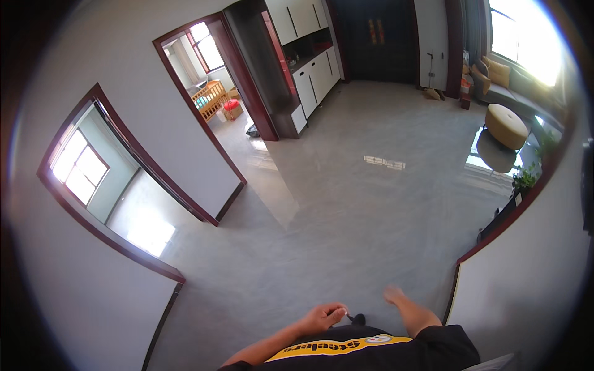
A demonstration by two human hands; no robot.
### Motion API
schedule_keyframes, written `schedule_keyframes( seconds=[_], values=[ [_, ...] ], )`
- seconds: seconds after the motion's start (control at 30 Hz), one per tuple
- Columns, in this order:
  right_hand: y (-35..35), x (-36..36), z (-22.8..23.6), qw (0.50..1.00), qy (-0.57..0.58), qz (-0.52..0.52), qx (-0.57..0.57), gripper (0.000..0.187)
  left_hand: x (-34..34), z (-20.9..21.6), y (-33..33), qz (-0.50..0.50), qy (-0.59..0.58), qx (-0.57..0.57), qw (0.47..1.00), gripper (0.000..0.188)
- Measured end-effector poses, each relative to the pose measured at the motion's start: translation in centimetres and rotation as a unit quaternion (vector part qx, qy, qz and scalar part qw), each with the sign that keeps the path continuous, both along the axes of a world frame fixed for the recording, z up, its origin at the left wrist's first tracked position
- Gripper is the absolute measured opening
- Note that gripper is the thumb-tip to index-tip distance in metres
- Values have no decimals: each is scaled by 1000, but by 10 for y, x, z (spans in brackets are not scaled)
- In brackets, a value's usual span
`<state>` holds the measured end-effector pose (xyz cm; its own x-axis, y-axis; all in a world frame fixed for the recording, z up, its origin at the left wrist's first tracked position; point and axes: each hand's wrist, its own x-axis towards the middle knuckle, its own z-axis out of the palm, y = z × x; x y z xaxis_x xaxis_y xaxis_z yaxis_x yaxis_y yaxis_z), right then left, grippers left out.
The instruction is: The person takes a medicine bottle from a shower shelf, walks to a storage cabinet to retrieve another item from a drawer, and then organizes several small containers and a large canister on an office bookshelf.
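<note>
Watching over this wide grey floor (334, 204), I see a white wall (520, 297) standing close on the right-hand side. The tall cabinet (312, 77) has its pale doors shut, so I can't tell its contents; small things sit in its open niche. Cushions (498, 73) rest on the grey sofa (516, 98). Through the doorway stands a wooden crib (210, 100), its inside unclear to me, then the round tan ottoman (506, 126) and a cardboard box (233, 114) topped with something red. Both hands are apart: my right hand (391, 294) reaches forward, blurred, its grip unreadable; my left hand (327, 316) bends inward, fingers curled and pinching a small black thing (358, 319) before the shirt.
</note>
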<state>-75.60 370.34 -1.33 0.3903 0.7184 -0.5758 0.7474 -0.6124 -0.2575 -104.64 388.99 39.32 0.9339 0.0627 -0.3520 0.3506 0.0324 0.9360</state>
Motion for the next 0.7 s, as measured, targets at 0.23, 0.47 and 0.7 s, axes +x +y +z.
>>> schedule_keyframes(
  seconds=[0.23, 0.47, 0.7],
  values=[
    [225, 82, 162, 819, 397, -335, 244, 29, 132, -34, 126, 10, -11, -61, 998, 28],
    [211, 241, 136, 893, 209, -390, 76, 20, 296, -46, 300, -43, -23, -145, 988, 26],
    [188, 326, 72, 682, 212, -690, 115, 20, 468, -11, 426, -155, -54, 35, 986, 39]
  ],
)
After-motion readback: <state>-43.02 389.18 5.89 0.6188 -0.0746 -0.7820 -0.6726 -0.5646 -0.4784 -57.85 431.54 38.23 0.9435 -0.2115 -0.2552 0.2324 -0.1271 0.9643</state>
